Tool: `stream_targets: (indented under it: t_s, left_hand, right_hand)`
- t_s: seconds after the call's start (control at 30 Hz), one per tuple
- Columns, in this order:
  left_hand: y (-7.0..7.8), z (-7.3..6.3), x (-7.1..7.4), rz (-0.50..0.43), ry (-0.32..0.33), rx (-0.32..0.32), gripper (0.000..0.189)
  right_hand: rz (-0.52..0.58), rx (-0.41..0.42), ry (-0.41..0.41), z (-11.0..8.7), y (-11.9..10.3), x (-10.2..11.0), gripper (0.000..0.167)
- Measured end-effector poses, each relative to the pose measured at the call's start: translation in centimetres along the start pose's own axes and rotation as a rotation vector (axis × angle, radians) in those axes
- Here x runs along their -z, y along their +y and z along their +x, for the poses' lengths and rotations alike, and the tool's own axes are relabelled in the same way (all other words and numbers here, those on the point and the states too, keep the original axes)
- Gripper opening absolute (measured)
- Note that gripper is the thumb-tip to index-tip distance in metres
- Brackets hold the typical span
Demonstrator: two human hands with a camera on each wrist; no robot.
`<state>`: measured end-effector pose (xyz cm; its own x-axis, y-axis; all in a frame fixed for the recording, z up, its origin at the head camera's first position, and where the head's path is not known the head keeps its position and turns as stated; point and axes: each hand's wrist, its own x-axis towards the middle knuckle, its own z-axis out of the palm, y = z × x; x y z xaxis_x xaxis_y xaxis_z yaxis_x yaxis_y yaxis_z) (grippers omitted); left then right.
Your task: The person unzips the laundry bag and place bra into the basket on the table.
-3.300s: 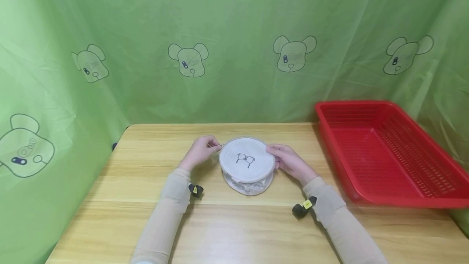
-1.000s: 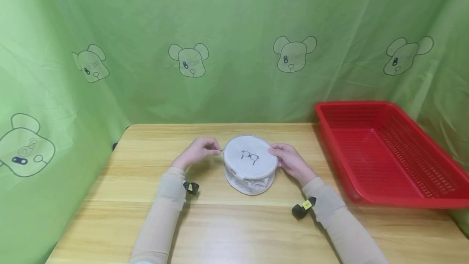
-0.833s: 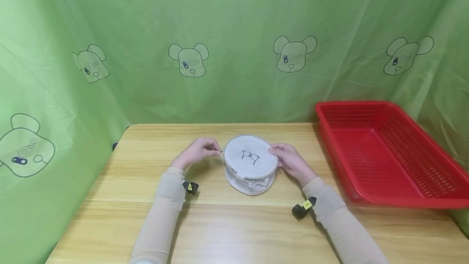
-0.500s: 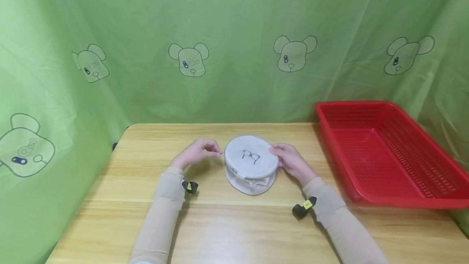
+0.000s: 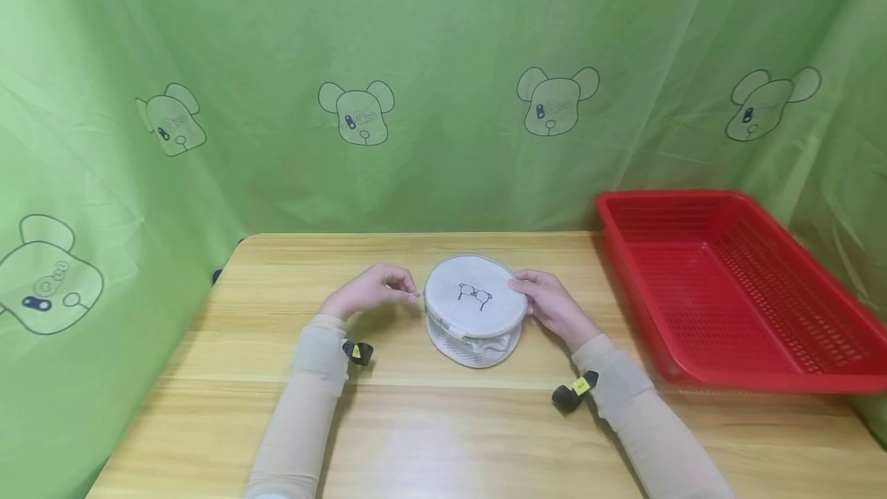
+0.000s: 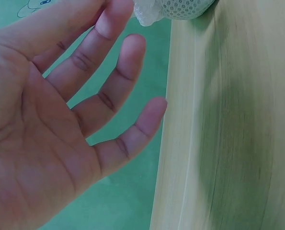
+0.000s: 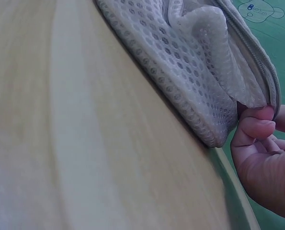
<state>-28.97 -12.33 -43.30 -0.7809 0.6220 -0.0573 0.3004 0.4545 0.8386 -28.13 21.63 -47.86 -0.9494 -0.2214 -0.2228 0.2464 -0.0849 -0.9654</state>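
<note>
A round white mesh laundry bag [image 5: 475, 295] stands on the table in the head view, its flat lid printed with a dark line drawing. A zipper [image 7: 250, 40] runs round the lid's edge in the right wrist view, above crumpled mesh sides. At the bag's left rim my left hand [image 5: 370, 289] pinches a small zipper pull [image 5: 418, 296] between thumb and forefinger; its other fingers are spread and bent in the left wrist view, where the pinch itself is out of sight. My right hand [image 5: 554, 306] grips the right rim, thumb on top and fingers underneath.
A large red plastic basket [image 5: 728, 306] with slotted walls stands at the table's right side. Behind the wooden table [image 5: 430, 437] and along both sides hangs a green curtain [image 5: 443, 183] printed with bear heads. A small black camera sits on each wrist.
Over the last seconds the bag has shifted slightly right. My left hand has slid a little along the left rim towards me, with the zipper pull. The right hand keeps its grip.
</note>
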Motion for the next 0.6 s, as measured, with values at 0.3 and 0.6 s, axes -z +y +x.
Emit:
stream_targets:
  t_s: [0.3, 0.6]
  left_hand:
    - [0.10, -0.23, 0.04, -0.010, -0.039, 0.013, 0.004]
    - [0.03, -0.18, -0.01, -0.012, -0.025, 0.042, 0.009]
  right_hand:
    - [0.015, 0.002, 0.005, 0.02, 0.03, 0.03, 0.005]
    - [0.048, -0.009, 0.006, -0.06, -0.03, 0.06, 0.005]
